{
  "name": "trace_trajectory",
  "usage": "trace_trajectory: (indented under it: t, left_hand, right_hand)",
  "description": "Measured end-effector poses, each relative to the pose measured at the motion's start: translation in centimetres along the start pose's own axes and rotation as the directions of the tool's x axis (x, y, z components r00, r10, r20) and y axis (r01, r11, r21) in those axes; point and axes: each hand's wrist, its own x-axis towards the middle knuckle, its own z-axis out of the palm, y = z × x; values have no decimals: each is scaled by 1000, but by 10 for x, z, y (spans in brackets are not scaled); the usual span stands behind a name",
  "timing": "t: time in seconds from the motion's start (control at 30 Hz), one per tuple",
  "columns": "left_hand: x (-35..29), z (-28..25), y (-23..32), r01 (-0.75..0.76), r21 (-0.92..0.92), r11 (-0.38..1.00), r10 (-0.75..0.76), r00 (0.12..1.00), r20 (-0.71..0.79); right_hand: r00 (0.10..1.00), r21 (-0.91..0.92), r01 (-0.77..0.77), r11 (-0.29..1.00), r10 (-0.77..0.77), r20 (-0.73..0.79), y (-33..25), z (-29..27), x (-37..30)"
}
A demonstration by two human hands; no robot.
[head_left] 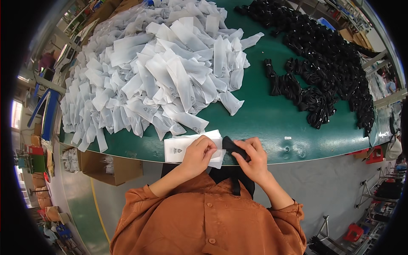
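At the table's front edge lies a stack of flat white translucent bags [174,149] with small printing on them. My left hand [198,155] is closed over the stack, thumb and fingers pinching the edge of a bag. Just right of it, my right hand [253,158] grips a folded black cable bundle [230,145], whose left end meets the bag's edge. Whether that end is inside the bag I cannot tell. My fingers hide part of both.
A large heap of filled white bags [157,63] covers the left of the green table [259,119]. Many black cable bundles [327,63] are piled at the right, some loose nearer the middle [316,106]. Below the left edge stands a cardboard box [100,168].
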Motion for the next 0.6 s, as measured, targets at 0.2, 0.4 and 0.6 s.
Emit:
trace_trajectory:
  t: [0.2,0.4,0.6]
  left_hand:
    - [1,-7,0,-27,-140,990,29,999,14]
    - [6,-15,6,-211,-156,965,228,968,105]
    - [14,-21,11,-391,-41,919,393,908,144]
  right_hand:
    - [980,276,-35,961,-22,200,12,-1,5]
    - [698,444,-691,570,370,612,3,-12,8]
    - [507,510,-853,116,423,751,-1,-12,2]
